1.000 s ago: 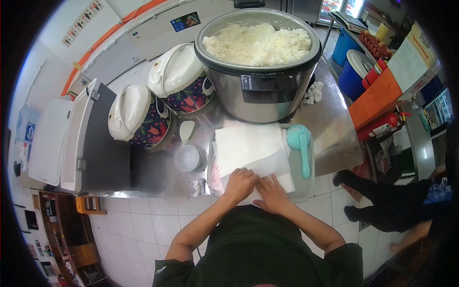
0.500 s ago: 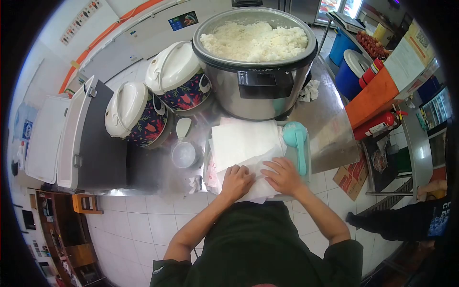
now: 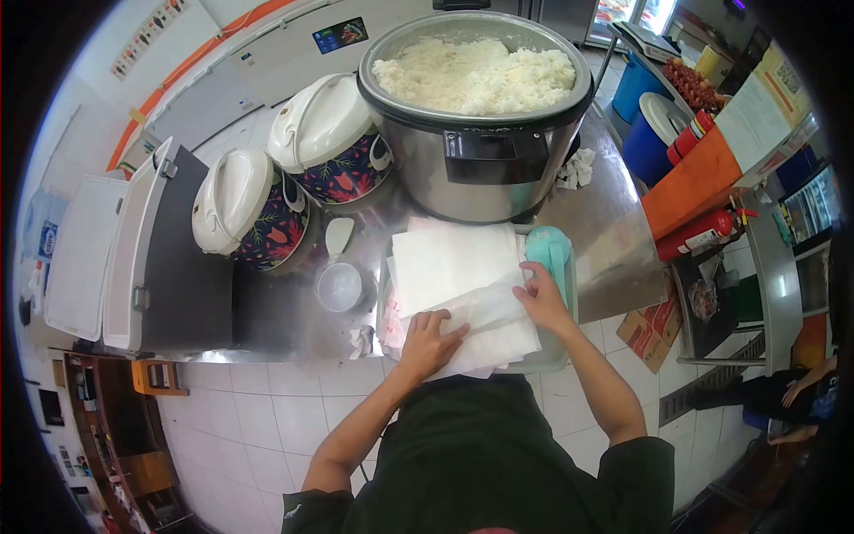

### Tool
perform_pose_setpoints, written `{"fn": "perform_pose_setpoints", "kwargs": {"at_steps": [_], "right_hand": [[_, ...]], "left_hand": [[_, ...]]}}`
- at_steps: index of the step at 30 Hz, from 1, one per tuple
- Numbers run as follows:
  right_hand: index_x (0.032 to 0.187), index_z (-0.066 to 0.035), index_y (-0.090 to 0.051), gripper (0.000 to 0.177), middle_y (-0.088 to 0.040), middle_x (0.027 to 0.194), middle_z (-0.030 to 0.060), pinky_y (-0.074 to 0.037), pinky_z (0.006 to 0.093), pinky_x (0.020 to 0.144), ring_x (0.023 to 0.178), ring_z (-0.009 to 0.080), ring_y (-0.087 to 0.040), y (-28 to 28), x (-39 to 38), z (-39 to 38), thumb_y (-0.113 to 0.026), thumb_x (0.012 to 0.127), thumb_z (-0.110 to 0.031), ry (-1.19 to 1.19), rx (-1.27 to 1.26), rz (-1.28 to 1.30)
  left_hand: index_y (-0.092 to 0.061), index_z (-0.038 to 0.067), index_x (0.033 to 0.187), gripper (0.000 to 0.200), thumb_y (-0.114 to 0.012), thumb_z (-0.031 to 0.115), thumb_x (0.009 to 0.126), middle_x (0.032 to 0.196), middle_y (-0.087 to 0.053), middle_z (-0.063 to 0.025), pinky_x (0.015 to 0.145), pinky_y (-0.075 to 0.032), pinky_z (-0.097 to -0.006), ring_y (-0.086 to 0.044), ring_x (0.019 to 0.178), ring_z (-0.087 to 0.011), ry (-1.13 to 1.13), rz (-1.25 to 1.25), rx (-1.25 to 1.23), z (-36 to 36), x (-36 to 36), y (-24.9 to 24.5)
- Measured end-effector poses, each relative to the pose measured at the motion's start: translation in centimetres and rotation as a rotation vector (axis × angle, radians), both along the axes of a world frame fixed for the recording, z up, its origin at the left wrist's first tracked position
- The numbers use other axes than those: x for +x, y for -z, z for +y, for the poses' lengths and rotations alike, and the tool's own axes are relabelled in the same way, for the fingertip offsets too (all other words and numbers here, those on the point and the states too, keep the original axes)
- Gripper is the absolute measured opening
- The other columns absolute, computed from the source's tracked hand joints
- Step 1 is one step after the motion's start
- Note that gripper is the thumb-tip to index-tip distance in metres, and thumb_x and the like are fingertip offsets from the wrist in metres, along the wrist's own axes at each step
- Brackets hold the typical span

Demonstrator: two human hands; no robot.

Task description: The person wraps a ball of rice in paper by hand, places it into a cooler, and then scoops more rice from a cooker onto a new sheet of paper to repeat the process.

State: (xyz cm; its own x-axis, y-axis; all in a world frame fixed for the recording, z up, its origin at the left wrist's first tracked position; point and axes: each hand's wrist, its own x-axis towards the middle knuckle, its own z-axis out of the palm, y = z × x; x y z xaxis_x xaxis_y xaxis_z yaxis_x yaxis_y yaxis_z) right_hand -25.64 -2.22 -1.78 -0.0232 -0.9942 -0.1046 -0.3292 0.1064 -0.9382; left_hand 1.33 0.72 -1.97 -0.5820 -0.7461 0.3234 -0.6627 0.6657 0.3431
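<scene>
Over the tray (image 3: 555,353), at the paper stack (image 3: 455,256)

Through the head camera I see the paper stack lying on the tray, in front of the big rice cooker (image 3: 480,182). My left hand (image 3: 431,343) rests on the paper, fingers spread and slightly bent. My right hand (image 3: 540,296) is at the edge of the loose top sheet (image 3: 487,303), fingers curled; I can't make out whether they pinch it. Just beyond that hand I have a teal scoop (image 3: 547,242), and left of the tray a cup (image 3: 340,287).
</scene>
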Motion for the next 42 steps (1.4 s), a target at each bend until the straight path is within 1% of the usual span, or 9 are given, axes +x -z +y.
{"fn": "perform_pose_setpoints", "kwargs": {"at_steps": [4,7,9,12,22,30,32,35,42], "right_hand": [[0.115,-0.004,-0.053,0.036,-0.043,0.059,0.001,-0.04,0.0276,0.055,0.053,0.0137,-0.044,0.1,-1.3,0.7,-0.066,0.082,-0.011,-0.105,0.0,0.048],[0.115,-0.006,-0.054,0.037,-0.05,0.069,0.0048,-0.043,0.0297,0.061,0.065,0.0181,-0.052,-1.2,-1.6,1.5,-0.065,0.08,-0.009,-0.196,0.071,0.215],[0.114,-0.01,-0.056,0.039,-0.056,0.09,0.0074,-0.046,0.0356,0.073,0.085,0.0238,-0.057,-1.1,-1.3,2.1,-0.067,0.076,-0.011,-0.185,-0.291,0.571],[0.11,-0.013,-0.059,0.038,-0.056,0.11,0.0075,-0.043,0.0411,0.086,0.103,0.0263,-0.054,-2.4,0.2,2.9,-0.068,0.073,-0.016,-0.35,-0.656,0.637],[0.092,-0.014,-0.065,0.014,-0.063,0.096,0.0019,-0.045,0.0395,0.08,0.093,0.0223,-0.058,3.8,-0.6,0.4,-0.063,0.081,-0.022,-0.709,-0.6,0.716],[0.087,-0.009,-0.065,0.015,-0.065,0.086,0.0129,-0.046,0.0441,0.077,0.088,0.0345,-0.06,1.2,1.3,-2.8,-0.062,0.083,-0.023,-0.554,-0.107,0.524],[0.089,-0.009,-0.064,0.016,-0.065,0.088,0.014,-0.046,0.0448,0.077,0.09,0.0357,-0.06,0.3,2.0,-3.5,-0.065,0.082,-0.023,-0.543,0.0,0.503],[0.092,-0.009,-0.063,0.02,-0.064,0.093,0.0135,-0.046,0.0461,0.077,0.094,0.0371,-0.06,-0.9,3.1,-4.1,-0.069,0.078,-0.021,-0.457,0.102,0.62],[0.085,-0.012,-0.06,0.013,-0.057,0.09,0.0056,-0.04,0.0403,0.082,0.094,0.0251,-0.053,-0.1,2.0,-3.7,-0.068,0.075,-0.017,-0.587,-0.368,0.74]], "left_hand": [[-0.069,0.026,0.108,0.037,-0.072,0.018,0.072,0.108,-0.053,-0.0091,0.081,-0.042,-0.0392,-0.049,0.096,-0.0289,0.004,0.007,-0.019,0.1,0.0,0.1],[-0.069,0.026,0.108,0.036,-0.071,0.018,0.073,0.108,-0.053,-0.0096,0.08,-0.042,-0.0387,-0.049,0.095,-0.0292,0.004,0.006,-0.034,0.1,-0.1,0.4],[-0.069,0.025,0.108,0.036,-0.071,0.018,0.073,0.108,-0.053,-0.01,0.08,-0.042,-0.0385,-0.049,0.095,-0.0293,0.003,0.003,-0.04,0.1,0.1,0.4],[-0.069,0.025,0.108,0.036,-0.071,0.017,0.073,0.108,-0.053,-0.0108,0.079,-0.042,-0.0388,-0.049,0.095,-0.0293,0.006,0.012,-0.043,0.0,0.2,0.4],[-0.068,0.013,0.103,0.03,-0.071,0.009,0.073,0.107,-0.057,-0.0149,0.082,-0.047,-0.0401,-0.055,0.094,-0.0317,0.043,0.256,0.281,-0.4,2.5,2.3],[-0.067,0.004,0.09,0.012,-0.066,0.01,0.079,0.086,-0.065,-0.0117,0.08,-0.047,-0.0413,-0.059,0.089,-0.0326,-0.021,0.209,0.394,-2.9,3.8,2.1],[-0.066,0.003,0.089,0.016,-0.068,0.015,0.079,0.087,-0.066,-0.0139,0.078,-0.047,-0.041,-0.06,0.091,-0.0329,-0.173,0.19,0.765,-4.0,3.3,1.6],[-0.067,0.005,0.089,0.022,-0.073,0.02,0.075,0.085,-0.065,-0.0138,0.08,-0.047,-0.0399,-0.059,0.094,-0.0338,-0.3,0.168,0.821,-5.0,2.5,1.3],[-0.067,0.008,0.082,0.021,-0.077,0.021,0.07,0.08,-0.063,-0.0105,0.082,-0.044,-0.0405,-0.057,0.091,-0.0313,-0.35,-0.013,0.247,-4.6,1.9,0.5]]}}
